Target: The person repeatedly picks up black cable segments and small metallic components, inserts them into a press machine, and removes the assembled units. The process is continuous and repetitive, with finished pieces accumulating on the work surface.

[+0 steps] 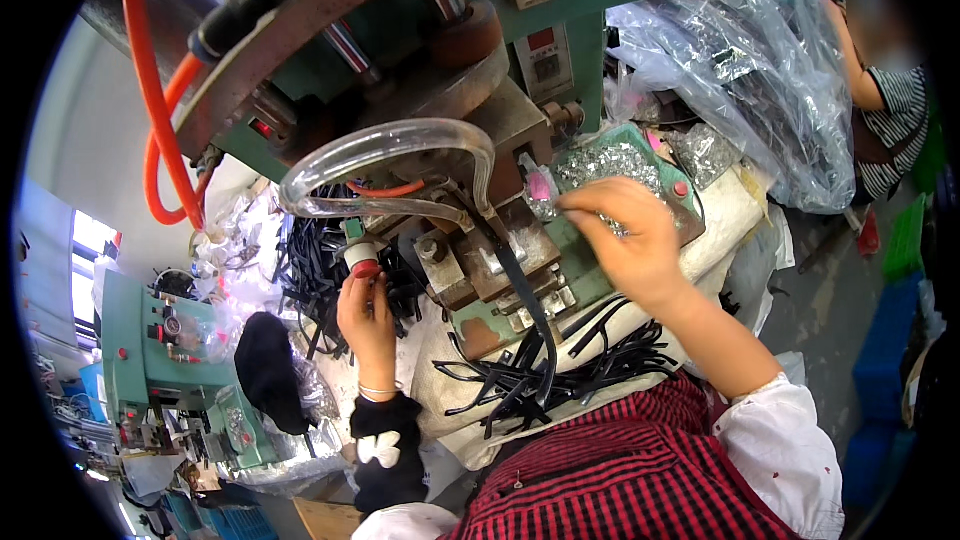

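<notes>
My left hand [366, 328] reaches up to a red push button [366, 268] on a pale round housing, fingers stretched out against it and grasping nothing. Over the right side of the press, my right hand [640, 245] has thumb and forefinger brought close together; whatever is between them is too small to make out. Just beyond it, a green tray [685, 202] holds many small shiny metal pieces [610, 165]. Between my hands, a black strap [522, 290] runs from the metal die block [500, 260] down toward me. A loose pile of black straps [590, 365] lies before the press.
A clear bent tube [390, 135] arches over the die. Above it hangs the green press [490, 70]. More black straps [310, 285] and plastic bags crowd the left. A large clear bag [740, 70] stands at the right, near another person [890, 110]. A second green machine [140, 340] is farther left.
</notes>
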A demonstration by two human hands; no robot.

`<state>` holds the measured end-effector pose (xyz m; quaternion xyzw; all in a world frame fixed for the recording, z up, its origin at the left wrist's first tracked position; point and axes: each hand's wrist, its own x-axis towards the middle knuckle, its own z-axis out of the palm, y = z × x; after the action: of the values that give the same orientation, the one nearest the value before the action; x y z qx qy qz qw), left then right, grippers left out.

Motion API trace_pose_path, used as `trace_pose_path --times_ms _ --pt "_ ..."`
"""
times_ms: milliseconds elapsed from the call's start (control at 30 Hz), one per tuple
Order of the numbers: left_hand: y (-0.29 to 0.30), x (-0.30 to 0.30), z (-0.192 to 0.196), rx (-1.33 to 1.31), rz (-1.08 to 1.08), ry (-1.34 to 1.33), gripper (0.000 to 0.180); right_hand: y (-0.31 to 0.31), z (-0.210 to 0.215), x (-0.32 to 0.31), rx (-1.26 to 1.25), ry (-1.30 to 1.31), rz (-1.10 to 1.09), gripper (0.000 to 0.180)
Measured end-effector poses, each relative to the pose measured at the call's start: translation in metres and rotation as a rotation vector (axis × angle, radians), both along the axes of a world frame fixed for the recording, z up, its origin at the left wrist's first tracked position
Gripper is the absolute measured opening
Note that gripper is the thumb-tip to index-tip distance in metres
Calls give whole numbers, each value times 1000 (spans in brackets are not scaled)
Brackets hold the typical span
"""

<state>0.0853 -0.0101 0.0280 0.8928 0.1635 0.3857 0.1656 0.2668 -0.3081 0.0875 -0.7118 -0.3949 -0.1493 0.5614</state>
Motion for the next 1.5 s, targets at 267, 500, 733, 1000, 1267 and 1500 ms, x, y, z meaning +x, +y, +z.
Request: trace_pose_path --times_ms 267,500,733,1000,1267,1500 --pt "-87 0 99 -411 -391 -603 10 54 2 -40 422 728 251 42" --pt "-95 18 130 -296 -463 -556 10 40 33 -66 370 852 315 42" --pt "-138 21 100 233 -691 -166 31 -20 -47 17 -668 -89 -569 23" --pt "-138 35 80 321 -668 -241 26 -28 -71 48 -291 -107 -483 12" --pt "-145 11 84 219 -577 -129 26 -21 -64 39 27 385 -318 12" --pt "-94 -39 112 265 182 -252 21 -29 -74 32 28 456 -206 14"
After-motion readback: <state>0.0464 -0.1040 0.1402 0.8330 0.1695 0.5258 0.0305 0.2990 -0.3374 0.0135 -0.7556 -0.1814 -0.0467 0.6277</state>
